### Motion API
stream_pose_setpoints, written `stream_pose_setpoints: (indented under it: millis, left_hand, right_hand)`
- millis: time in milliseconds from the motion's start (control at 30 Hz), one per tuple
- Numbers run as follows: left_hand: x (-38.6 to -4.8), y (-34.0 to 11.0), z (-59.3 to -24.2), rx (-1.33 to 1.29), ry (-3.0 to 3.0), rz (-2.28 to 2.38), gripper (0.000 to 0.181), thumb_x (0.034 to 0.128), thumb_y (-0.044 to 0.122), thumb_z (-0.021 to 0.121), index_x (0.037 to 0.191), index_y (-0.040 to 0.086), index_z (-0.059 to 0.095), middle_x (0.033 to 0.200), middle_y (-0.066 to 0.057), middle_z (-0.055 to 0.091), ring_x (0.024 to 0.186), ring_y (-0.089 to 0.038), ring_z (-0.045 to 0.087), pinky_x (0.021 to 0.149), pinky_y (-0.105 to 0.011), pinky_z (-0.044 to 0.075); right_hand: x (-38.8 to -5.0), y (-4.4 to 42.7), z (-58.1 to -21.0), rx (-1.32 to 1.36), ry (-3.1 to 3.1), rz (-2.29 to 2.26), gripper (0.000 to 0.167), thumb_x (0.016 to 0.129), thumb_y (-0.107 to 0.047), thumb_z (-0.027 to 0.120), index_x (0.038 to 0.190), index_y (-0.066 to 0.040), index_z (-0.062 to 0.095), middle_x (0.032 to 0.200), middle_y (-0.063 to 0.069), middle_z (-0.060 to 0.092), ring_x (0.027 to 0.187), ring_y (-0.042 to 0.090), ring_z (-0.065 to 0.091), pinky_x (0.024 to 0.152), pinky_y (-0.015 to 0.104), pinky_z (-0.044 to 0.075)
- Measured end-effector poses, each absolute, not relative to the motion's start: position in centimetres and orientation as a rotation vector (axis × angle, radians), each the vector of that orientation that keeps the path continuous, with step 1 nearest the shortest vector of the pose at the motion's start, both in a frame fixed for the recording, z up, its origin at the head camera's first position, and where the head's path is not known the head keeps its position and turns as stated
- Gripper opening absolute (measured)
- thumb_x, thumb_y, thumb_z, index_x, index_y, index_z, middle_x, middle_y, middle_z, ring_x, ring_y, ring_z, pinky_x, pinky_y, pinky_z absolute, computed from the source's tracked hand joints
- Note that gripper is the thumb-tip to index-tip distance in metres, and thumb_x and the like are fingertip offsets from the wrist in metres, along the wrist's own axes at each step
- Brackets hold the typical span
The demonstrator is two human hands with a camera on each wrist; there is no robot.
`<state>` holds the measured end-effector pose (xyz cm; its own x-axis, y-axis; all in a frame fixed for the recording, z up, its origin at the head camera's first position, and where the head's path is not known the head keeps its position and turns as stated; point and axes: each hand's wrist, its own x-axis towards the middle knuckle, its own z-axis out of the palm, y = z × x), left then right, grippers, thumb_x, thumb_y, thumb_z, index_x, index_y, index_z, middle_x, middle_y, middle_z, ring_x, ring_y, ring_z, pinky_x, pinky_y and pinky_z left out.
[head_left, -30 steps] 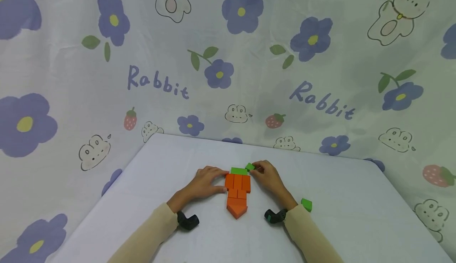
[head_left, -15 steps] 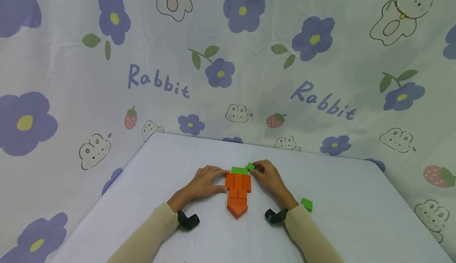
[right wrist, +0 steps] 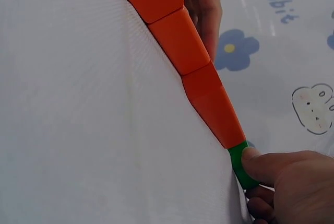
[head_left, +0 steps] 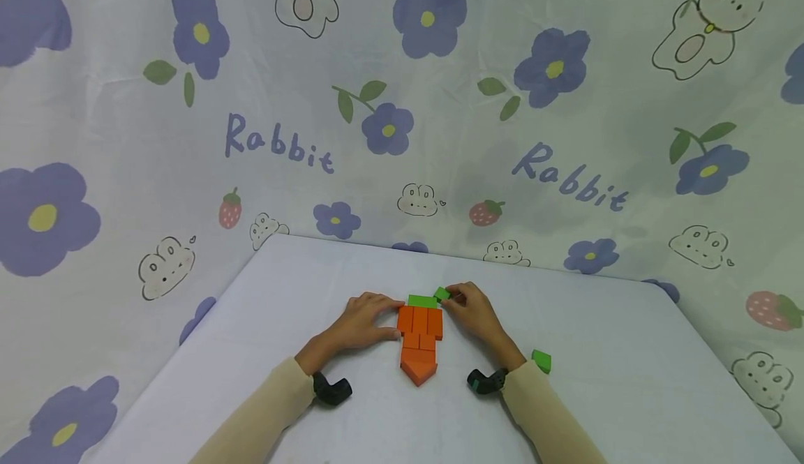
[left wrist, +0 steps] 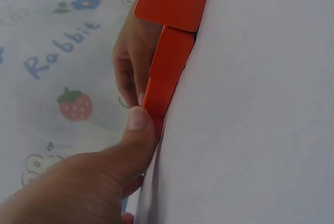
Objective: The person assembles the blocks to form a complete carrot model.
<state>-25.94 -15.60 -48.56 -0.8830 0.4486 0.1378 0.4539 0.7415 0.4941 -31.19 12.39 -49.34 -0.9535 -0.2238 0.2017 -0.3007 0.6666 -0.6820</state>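
Note:
Flat orange blocks (head_left: 419, 344) lie together on the table in an arrow-like shape, its point toward me, with a green rectangular block (head_left: 423, 301) along the far end. My left hand (head_left: 361, 322) holds the left side of the wide orange part, thumb at its near corner and fingertips at its far corner. In the left wrist view the thumb (left wrist: 138, 119) rests against orange. Between thumb and fingers, my right hand (head_left: 470, 312) pinches a small green block (head_left: 442, 294), tilted beside the green rectangle. In the right wrist view the thumb (right wrist: 251, 153) lies on green.
Another green block (head_left: 541, 361) lies on the white table (head_left: 615, 380), right of my right wrist. Black wrist-worn devices (head_left: 486, 382) sit under both wrists. Behind the table hangs a curtain (head_left: 440, 157) printed with flowers and rabbits.

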Motion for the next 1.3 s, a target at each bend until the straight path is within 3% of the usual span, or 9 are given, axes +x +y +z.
stream_pose_setpoints:
  millis: [333,500,800,1167,1300]
  left_hand:
    - [-26.4,-15.1,-48.4,-0.792,-2.909,-0.812,0.064,0.0874,0.052,0.072,0.144,0.026,0.055,0.143,-0.001,0.057,0.134,-0.028,0.045,0.102,-0.052,0.034]
    - [-26.7,-15.3,-48.1,-0.793,-2.9,-0.79,0.064,0.0874,0.052,0.071,0.143,0.025,0.055,0.143,-0.001,0.057,0.134,-0.027,0.046,0.102,-0.052,0.035]
    - [-26.8,-15.4,-48.7,-0.781,-2.92,-0.786,0.065,0.0871,0.053,0.072,0.144,0.027,0.054,0.143,0.0,0.057,0.134,-0.027,0.045,0.102,-0.05,0.035]
    - [-26.4,-15.5,-48.7,-0.777,-2.921,-0.815,0.065,0.0873,0.053,0.071,0.144,0.025,0.055,0.144,0.0,0.057,0.135,-0.027,0.045,0.103,-0.052,0.034]
    - [-26.2,-15.6,-48.7,-0.768,-2.917,-0.805,0.065,0.0866,0.052,0.073,0.143,0.025,0.056,0.143,0.0,0.058,0.134,-0.027,0.045,0.102,-0.053,0.034]
  right_hand:
    - [-30.8,13.2,-47.6,0.396,-2.764,1.236,0.052,0.093,-0.027,0.072,0.139,-0.009,0.054,0.121,0.012,0.06,0.105,0.025,0.062,0.093,0.043,0.054]
    - [-29.6,13.5,-44.1,0.493,-2.712,1.259,0.044,0.096,-0.028,0.068,0.132,-0.005,0.059,0.119,0.012,0.063,0.106,0.025,0.064,0.094,0.044,0.054]
    - [-25.8,17.2,-40.3,0.649,-2.758,1.068,0.034,0.096,-0.028,0.068,0.125,-0.011,0.064,0.108,0.002,0.071,0.101,0.019,0.066,0.09,0.041,0.056]
    - [-21.9,24.3,-40.5,0.655,-2.79,0.89,0.025,0.093,-0.022,0.072,0.115,-0.01,0.068,0.106,0.002,0.07,0.09,0.01,0.063,0.073,0.022,0.053]
    - [-20.8,26.0,-41.9,0.549,-2.865,0.79,0.026,0.092,-0.022,0.072,0.112,-0.005,0.068,0.088,-0.001,0.064,0.076,0.007,0.056,0.063,0.022,0.049]
